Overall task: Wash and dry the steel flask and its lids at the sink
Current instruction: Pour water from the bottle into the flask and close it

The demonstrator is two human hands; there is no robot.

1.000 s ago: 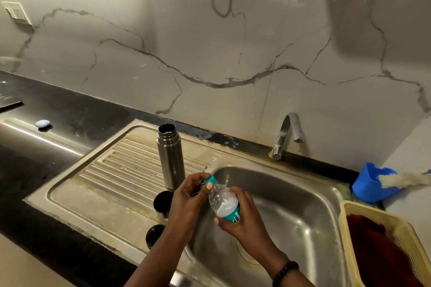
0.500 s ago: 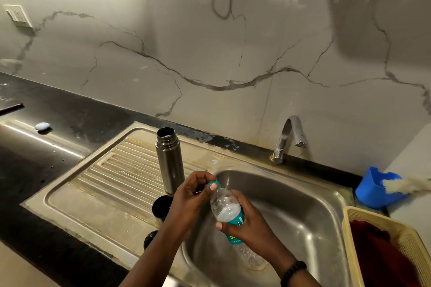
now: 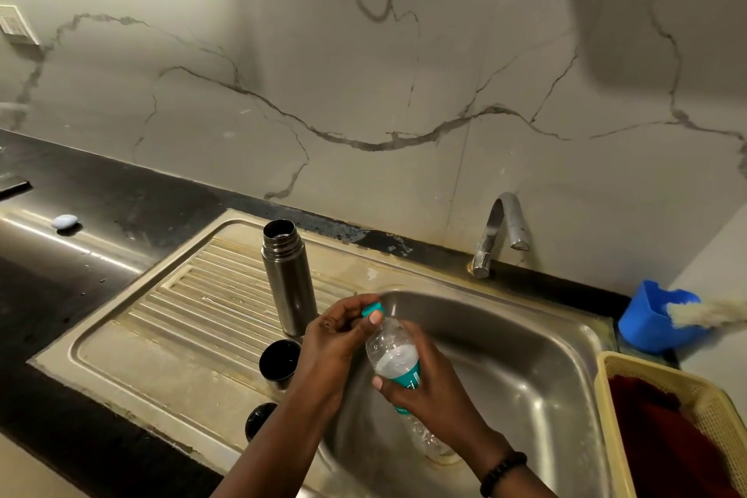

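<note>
The steel flask (image 3: 288, 275) stands upright and uncapped on the ribbed drainboard (image 3: 194, 307). Two dark lids sit in front of it: a cup lid (image 3: 279, 363) and a smaller lid (image 3: 258, 418) near the front edge, partly behind my left forearm. Over the basin's left edge my right hand (image 3: 436, 388) grips a clear plastic bottle (image 3: 394, 356) with a teal label, holding whitish liquid. My left hand (image 3: 335, 340) pinches its teal cap (image 3: 372, 309).
The sink basin (image 3: 505, 368) lies below a steel tap (image 3: 499, 234). A blue holder (image 3: 650, 319) with a white brush stands at right, above a yellow basket (image 3: 606, 408) of red cloth. A small pale object (image 3: 64, 222) rests on the black counter (image 3: 81, 190).
The bottle has been held lower and more upright in the right hand while the left hand stays on the cap. The flask and lids have not moved.
</note>
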